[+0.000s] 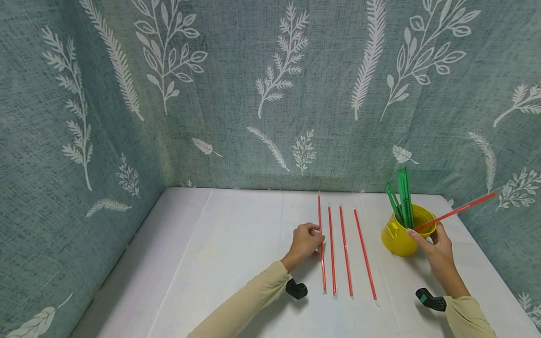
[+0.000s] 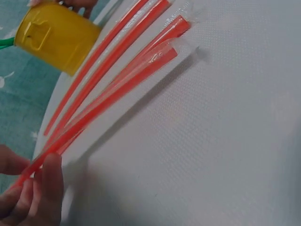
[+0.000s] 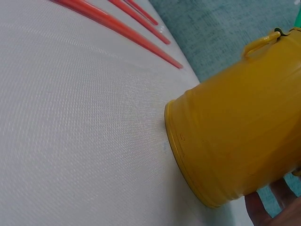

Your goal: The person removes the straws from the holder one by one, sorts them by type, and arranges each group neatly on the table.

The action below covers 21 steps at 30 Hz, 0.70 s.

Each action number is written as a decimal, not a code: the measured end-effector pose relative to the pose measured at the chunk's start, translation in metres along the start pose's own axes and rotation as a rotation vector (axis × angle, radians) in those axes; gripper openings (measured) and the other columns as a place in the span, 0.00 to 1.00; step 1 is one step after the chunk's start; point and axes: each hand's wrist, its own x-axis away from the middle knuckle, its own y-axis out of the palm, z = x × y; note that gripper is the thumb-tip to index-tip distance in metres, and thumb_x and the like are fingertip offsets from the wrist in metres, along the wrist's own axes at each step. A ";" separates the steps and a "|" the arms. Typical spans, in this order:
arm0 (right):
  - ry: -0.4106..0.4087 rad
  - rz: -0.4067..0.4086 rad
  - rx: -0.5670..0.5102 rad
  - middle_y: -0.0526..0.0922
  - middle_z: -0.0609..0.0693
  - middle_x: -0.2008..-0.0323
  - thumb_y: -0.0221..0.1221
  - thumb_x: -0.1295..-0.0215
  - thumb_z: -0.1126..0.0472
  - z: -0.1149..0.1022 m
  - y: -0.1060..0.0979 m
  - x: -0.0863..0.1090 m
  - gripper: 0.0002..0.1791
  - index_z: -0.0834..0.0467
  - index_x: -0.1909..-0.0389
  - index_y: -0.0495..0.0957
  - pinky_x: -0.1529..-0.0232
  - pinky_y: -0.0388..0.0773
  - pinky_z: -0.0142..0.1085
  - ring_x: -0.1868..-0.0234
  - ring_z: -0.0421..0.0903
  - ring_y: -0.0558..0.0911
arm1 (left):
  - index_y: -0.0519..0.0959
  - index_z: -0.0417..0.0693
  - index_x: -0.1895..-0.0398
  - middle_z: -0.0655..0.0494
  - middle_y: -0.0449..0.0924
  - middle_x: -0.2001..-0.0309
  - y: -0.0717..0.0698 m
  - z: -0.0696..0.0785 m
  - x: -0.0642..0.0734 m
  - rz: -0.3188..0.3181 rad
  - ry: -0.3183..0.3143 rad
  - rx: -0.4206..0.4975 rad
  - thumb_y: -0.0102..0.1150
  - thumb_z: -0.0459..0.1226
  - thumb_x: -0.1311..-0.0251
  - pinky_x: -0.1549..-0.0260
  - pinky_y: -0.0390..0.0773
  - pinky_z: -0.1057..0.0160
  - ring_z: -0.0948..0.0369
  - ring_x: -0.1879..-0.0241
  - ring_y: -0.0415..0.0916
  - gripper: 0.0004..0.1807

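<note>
My left hand [image 1: 306, 241] pinches a red plastic-wrapped drinking straw [image 1: 320, 211] between thumb and fingers. In the left wrist view the near end of this straw [image 2: 155, 59] stands off the table, its shadow beside it. More wrapped red straws [image 1: 345, 249] lie to the right of it, roughly side by side. My right hand [image 1: 439, 251] grips a yellow metal bucket [image 1: 399, 241], thumb at the front of the rim and fingers at the right side. Green wrapped straws [image 1: 405, 199] stand in the bucket, and one red straw [image 1: 465, 205] leans out over its right rim.
A white cloth covers the table [image 1: 228, 234]. Behind it and at the sides hangs a green leaf-patterned curtain [image 1: 236, 141]. Black devices [image 1: 297, 289] are worn at both wrists. The bucket stands near the table's right edge.
</note>
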 end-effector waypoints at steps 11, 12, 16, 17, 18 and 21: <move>-0.038 0.028 0.016 0.60 0.55 0.36 0.59 0.35 0.51 0.002 0.001 0.001 0.40 0.51 0.27 0.50 0.30 0.49 0.55 0.40 0.41 0.60 | 0.78 0.30 0.55 0.55 0.73 0.78 0.005 -0.002 0.000 0.022 -0.008 -0.076 0.60 0.27 0.48 0.93 0.75 0.68 0.64 0.88 0.71 0.15; -0.035 0.029 0.017 0.60 0.55 0.36 0.59 0.35 0.51 0.002 0.001 0.001 0.40 0.50 0.27 0.50 0.30 0.50 0.54 0.41 0.40 0.61 | 0.78 0.31 0.56 0.55 0.72 0.79 0.005 -0.002 0.000 0.029 -0.007 -0.087 0.60 0.26 0.49 0.94 0.73 0.69 0.65 0.89 0.69 0.15; -0.028 0.027 0.024 0.61 0.55 0.37 0.59 0.35 0.50 0.001 0.001 0.002 0.40 0.51 0.27 0.51 0.32 0.53 0.52 0.43 0.39 0.61 | 0.79 0.31 0.57 0.57 0.72 0.81 0.007 -0.002 0.000 0.041 0.015 -0.130 0.62 0.26 0.50 0.94 0.69 0.73 0.68 0.91 0.66 0.15; -0.028 0.027 0.025 0.61 0.55 0.37 0.59 0.35 0.50 0.000 0.001 0.002 0.39 0.51 0.27 0.51 0.32 0.54 0.51 0.43 0.39 0.61 | 0.79 0.31 0.56 0.57 0.72 0.81 0.007 -0.002 0.000 0.042 0.023 -0.139 0.62 0.25 0.50 0.94 0.68 0.73 0.69 0.91 0.65 0.15; -0.029 0.026 0.024 0.61 0.55 0.37 0.59 0.35 0.50 0.000 0.001 0.002 0.39 0.51 0.27 0.51 0.32 0.54 0.51 0.43 0.39 0.61 | 0.79 0.31 0.56 0.57 0.72 0.81 0.007 -0.001 0.000 0.040 0.027 -0.142 0.62 0.25 0.50 0.94 0.68 0.73 0.69 0.91 0.65 0.15; -0.033 0.025 0.026 0.61 0.55 0.37 0.59 0.35 0.50 -0.001 0.001 0.002 0.39 0.50 0.27 0.51 0.32 0.54 0.52 0.43 0.40 0.61 | 0.78 0.29 0.57 0.57 0.72 0.81 0.008 0.000 0.000 0.047 0.067 -0.178 0.61 0.24 0.51 0.92 0.68 0.73 0.69 0.91 0.65 0.15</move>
